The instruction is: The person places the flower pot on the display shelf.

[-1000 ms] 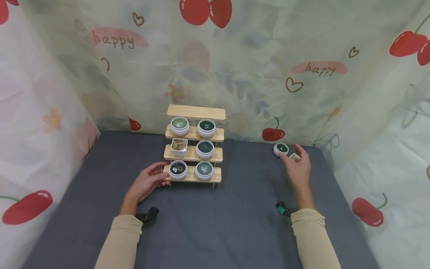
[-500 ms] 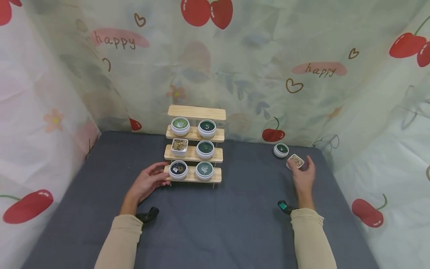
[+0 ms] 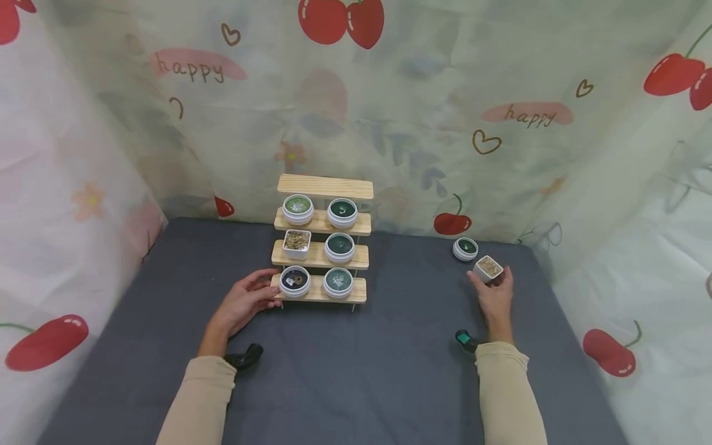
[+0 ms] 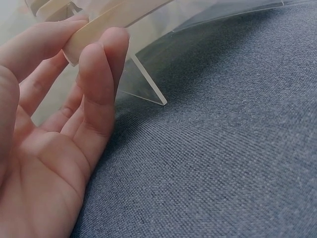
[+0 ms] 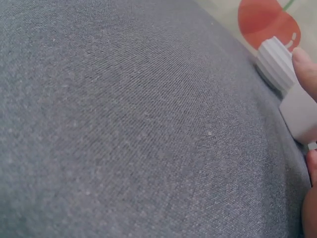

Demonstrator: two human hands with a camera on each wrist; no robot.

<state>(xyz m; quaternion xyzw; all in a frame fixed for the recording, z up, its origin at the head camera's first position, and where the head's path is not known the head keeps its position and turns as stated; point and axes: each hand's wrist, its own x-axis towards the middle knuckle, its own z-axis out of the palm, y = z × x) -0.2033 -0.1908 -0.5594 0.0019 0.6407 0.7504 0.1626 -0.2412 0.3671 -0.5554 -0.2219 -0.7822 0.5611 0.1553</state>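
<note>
My left hand (image 3: pixel 241 304) pinches the left end of the bottom board of a tiered wooden shelf stand (image 3: pixel 358 290). In the left wrist view its thumb lies over the board (image 4: pixel 106 22) and fingers lie beneath it. At the far right, my right hand (image 3: pixel 495 303) holds a small square white pot (image 3: pixel 488 269) of brownish bits between thumb and fingers. Close behind that pot stands a round white pot (image 3: pixel 465 249) with a dark green top. The right wrist view catches only parts of the hand and the square pot's side (image 5: pixel 299 113).
Several round white pots and a square pot (image 3: pixel 296 244) of brown bits sit on the stand's lower three boards. The top board (image 3: pixel 325 185) is bare. Dark grey cloth (image 3: pixel 400 346) covers the table, with printed curtains (image 3: pixel 389 93) behind and at both sides.
My right hand has shifted from above the square pot to its near side, and the pot has come slightly toward me. The left hand and stand have not moved.
</note>
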